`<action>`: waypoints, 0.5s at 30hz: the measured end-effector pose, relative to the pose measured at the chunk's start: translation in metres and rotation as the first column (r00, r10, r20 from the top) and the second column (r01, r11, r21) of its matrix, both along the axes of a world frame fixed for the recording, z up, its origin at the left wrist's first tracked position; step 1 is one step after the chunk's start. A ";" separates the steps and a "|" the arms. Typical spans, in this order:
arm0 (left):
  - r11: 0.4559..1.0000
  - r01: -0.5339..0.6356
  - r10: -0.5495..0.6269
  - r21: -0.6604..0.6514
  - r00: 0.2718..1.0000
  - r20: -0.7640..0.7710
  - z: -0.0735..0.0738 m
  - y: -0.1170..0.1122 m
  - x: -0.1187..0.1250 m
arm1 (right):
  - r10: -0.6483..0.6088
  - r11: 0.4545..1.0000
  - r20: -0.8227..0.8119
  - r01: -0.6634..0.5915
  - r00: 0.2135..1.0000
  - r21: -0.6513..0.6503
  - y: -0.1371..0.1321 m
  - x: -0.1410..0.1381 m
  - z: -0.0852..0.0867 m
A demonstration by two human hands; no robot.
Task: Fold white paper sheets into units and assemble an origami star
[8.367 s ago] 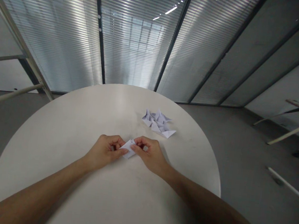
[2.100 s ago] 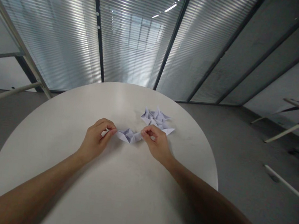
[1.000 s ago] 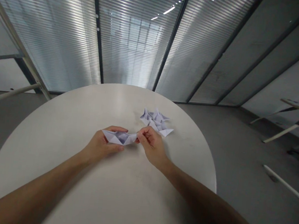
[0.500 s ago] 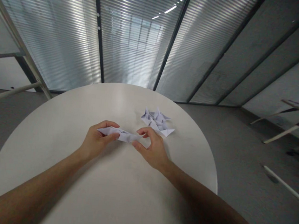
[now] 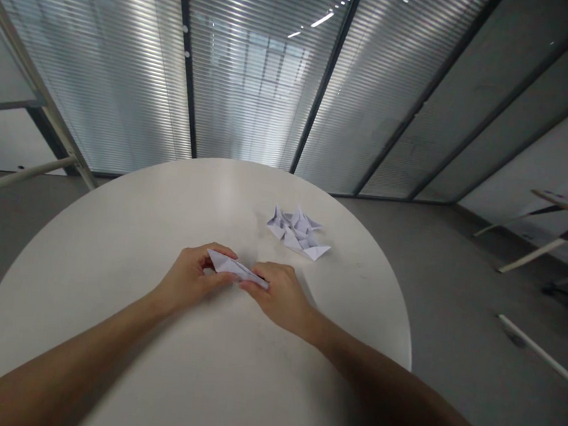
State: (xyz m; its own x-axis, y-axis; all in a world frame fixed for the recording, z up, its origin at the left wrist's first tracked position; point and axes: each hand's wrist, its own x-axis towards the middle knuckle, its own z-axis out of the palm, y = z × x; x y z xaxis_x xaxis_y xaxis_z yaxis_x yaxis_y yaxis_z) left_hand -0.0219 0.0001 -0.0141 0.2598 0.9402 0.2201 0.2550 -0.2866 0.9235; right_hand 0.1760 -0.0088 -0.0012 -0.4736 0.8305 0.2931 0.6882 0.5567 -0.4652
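Observation:
A long, narrow piece of folded white paper point(image 5: 231, 267) with pointed ends is held between my two hands, low over the table. My left hand point(image 5: 194, 273) grips its left part, fingers behind and thumb along the near side. At the right end, my right hand point(image 5: 281, 293) pinches the paper between thumb and fingers. The paper slants down toward the right. Just beyond my right hand lie several folded white paper boats point(image 5: 302, 231), clustered close together on the table. Their exact number is hard to make out.
The round white table point(image 5: 112, 223) spreads under both arms. Metal-framed rails point(image 5: 21, 177) stand at the left. Behind the table are glass panels with blinds point(image 5: 255, 90). Another table point(image 5: 566, 207) with slanted legs is at the far right.
My right hand has closed on the right end of the folded paper, where its fingers were apart before. The paper has come slightly nearer and now tilts down to the right.

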 end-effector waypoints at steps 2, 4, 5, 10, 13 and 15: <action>0.999 0.029 -0.028 -0.024 0.999 0.015 0.000 0.000 -0.001 | 0.002 1.000 -0.018 -0.002 1.000 -0.020 -0.001 0.000 0.002; 1.000 0.022 -0.022 -0.017 1.000 0.007 0.002 0.000 -0.002 | 0.001 0.999 -0.037 -0.002 0.999 -0.043 -0.002 -0.001 0.004; 1.000 0.013 -0.013 -0.005 1.000 -0.007 0.003 0.000 -0.002 | 0.000 0.999 -0.043 -0.003 0.999 -0.053 -0.002 -0.001 0.004; 0.999 0.007 -0.002 0.044 0.995 -0.102 0.006 -0.003 0.000 | 0.037 0.994 -0.023 -0.039 0.999 -0.099 -0.001 0.001 0.004; 1.000 0.015 -0.013 0.016 0.993 -0.121 0.004 -0.003 0.001 | 0.074 0.990 -0.016 -0.075 0.997 -0.122 0.001 0.004 0.002; 1.000 0.017 -0.018 -0.012 0.991 -0.129 0.004 -0.003 0.002 | 0.084 0.987 -0.019 -0.086 0.996 -0.133 0.002 0.005 0.002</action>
